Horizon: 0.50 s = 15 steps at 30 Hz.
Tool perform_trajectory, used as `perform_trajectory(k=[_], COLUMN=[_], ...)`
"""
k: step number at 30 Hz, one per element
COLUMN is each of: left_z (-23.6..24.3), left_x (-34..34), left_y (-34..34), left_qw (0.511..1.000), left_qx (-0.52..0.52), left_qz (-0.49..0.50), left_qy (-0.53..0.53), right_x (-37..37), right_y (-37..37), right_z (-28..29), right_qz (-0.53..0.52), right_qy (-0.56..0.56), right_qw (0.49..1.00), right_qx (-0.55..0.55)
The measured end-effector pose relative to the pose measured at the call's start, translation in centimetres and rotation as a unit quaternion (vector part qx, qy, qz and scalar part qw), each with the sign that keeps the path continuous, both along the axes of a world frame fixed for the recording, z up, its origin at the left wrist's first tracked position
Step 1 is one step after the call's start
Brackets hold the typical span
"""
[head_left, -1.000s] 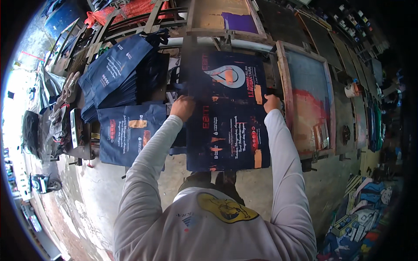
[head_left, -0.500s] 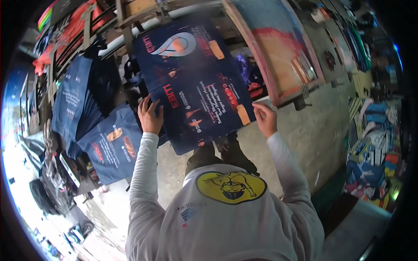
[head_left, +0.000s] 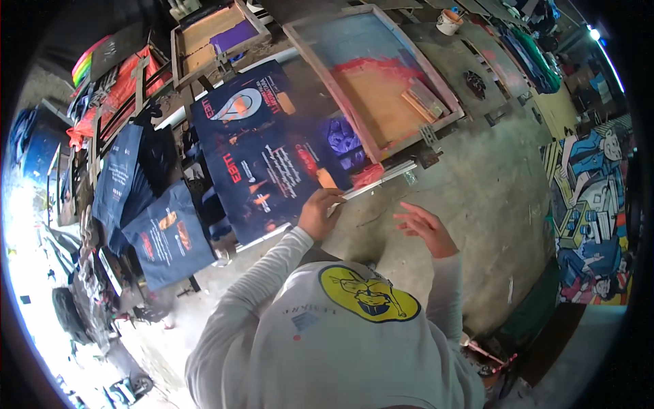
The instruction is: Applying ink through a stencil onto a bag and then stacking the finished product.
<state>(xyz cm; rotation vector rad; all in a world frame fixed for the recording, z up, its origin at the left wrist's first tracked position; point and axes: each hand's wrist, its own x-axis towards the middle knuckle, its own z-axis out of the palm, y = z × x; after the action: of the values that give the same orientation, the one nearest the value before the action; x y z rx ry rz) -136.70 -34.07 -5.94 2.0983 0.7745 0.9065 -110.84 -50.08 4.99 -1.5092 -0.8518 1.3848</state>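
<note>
A navy fabric panel (head_left: 235,187) with white, red and orange print lies flat on the work frame in front of me. My left hand (head_left: 320,211) is at its near right corner, fingers bent and thumb apart; whether it touches the cloth is hard to tell. Farther right, my right hand (head_left: 429,228) hovers above the floor with its fingers spread, holding nothing. Just beyond the panel's right side rests a wood-framed printing screen (head_left: 371,143), its mesh stained blue and red, with wooden strips (head_left: 422,102) inside it.
Folded navy printed bags (head_left: 167,238) hang at the left. A smaller framed screen (head_left: 180,65) with purple on it sits at the back. Purple bundled material (head_left: 343,136) is between panel and large screen. A whitish bucket (head_left: 448,22) stands far right; a colourful mural (head_left: 593,211) lines the right.
The navy panel now lies flat on the frame, farther left in view. My left hand has moved right to its near corner; my right hand has come off its edge. The view has shifted.
</note>
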Motion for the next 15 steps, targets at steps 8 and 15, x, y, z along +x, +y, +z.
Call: perform_trajectory(k=[8,15], left_z=[2.5,5.0], left_x=[14.3,20.0], left_y=[-11.6,-15.8], left_qw=[0.987,0.992], left_qx=[-0.003,-0.041], left_qz=[-0.154,-0.114], left_qy=[-0.037,-0.034], right_x=[13.2,16.0], right_y=[-18.3,-22.7], right_z=[-6.9,-4.6], right_qz=[-0.136,-0.619], right_qy=[-0.190,-0.152], right_qw=[0.972,0.745], right_qx=[-0.035,0.199])
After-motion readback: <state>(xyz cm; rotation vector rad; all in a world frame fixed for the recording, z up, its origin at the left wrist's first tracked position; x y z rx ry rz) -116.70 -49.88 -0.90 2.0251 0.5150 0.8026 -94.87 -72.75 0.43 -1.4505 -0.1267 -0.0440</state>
